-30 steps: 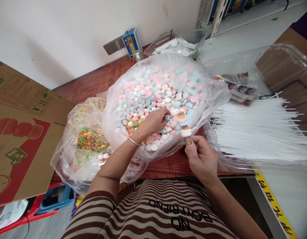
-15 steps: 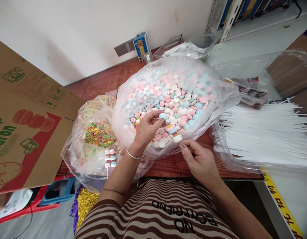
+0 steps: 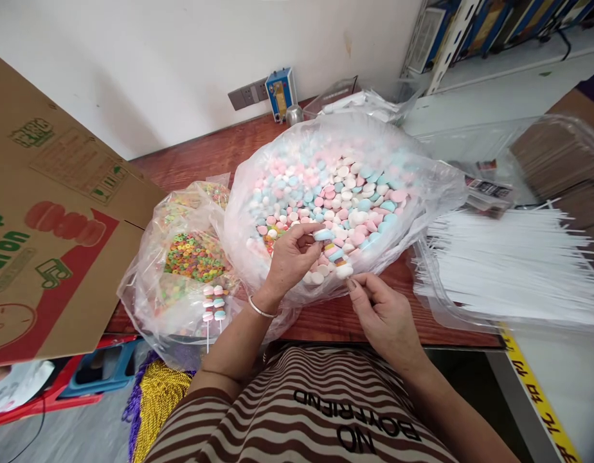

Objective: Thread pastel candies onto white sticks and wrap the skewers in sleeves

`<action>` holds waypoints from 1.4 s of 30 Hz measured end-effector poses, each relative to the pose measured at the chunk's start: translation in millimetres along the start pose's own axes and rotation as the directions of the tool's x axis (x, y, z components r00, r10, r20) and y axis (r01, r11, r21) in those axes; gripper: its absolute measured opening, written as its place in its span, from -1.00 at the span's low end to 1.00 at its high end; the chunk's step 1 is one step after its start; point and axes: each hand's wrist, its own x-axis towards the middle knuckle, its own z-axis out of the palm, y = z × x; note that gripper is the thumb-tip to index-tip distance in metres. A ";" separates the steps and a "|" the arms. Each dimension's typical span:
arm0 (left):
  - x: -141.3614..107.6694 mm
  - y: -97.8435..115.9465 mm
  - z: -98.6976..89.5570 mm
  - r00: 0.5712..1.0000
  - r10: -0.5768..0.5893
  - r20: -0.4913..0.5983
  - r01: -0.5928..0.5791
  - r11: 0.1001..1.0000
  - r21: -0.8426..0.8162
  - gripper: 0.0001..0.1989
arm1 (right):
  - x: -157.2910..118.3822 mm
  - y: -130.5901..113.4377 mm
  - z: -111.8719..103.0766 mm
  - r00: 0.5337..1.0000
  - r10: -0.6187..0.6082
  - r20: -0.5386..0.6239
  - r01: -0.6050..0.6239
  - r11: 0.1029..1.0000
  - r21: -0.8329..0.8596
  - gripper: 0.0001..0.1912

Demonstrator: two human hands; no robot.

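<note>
Over a large clear bag (image 3: 239, 212) of pink, white and blue candy discs, my left hand (image 3: 294, 254) pinches a pale blue candy (image 3: 323, 235) at the upper end of a candy skewer (image 3: 336, 254). The skewer carries colored rings between pastel candies, with a white one lowest. My right hand (image 3: 381, 308) is closed in a pinch just below that white candy, at the skewer's lower end; the stick itself is mostly hidden by the fingers. Two finished-looking skewers (image 3: 214, 303) lie side by side on the bag of small colored rings (image 3: 193, 258) at the left.
A cardboard box (image 3: 60, 212) stands at the left. White sticks (image 3: 504, 263) fill a clear tray (image 3: 458, 315) on the right. Behind the candy bag are a blue device (image 3: 281, 94), a metal cup (image 3: 294, 116) and a clear bin (image 3: 364, 103). Beyond, a shelf (image 3: 454, 45) holds boxes.
The pale blue candy has tilted and now sits in line with the top of the skewer, close to the rings. My right hand stays at the lower end. The camera view has shifted slightly.
</note>
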 end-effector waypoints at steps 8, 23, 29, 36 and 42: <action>-4.7 -6.4 0.9 1.000 0.004 -0.022 -0.004 0.999 0.036 -0.81 | 1.8 -2.3 11.8 0.997 -0.065 -0.030 0.064 0.996 -0.057 -0.80; -11.7 32.8 47.2 0.886 -0.320 -0.336 -0.029 0.685 -0.728 -0.78 | 8.4 2.3 49.8 0.893 -0.438 -0.101 0.370 0.843 -0.390 -0.63; -13.5 34.2 51.0 0.913 -0.307 -0.268 0.011 0.676 -0.737 -0.74 | 9.8 -1.2 43.7 0.863 -0.500 -0.074 0.411 0.779 -0.474 -0.61; -14.6 32.3 54.6 0.876 -0.238 -0.420 -0.182 0.643 -0.744 -0.76 | -5.3 3.5 39.5 0.858 -0.514 0.001 0.433 0.721 -0.541 -0.55; -22.3 30.4 62.3 0.876 -0.256 -0.410 -0.149 0.664 -0.733 -0.74 | -3.7 4.0 41.6 0.824 -0.567 0.003 0.468 0.678 -0.567 -0.60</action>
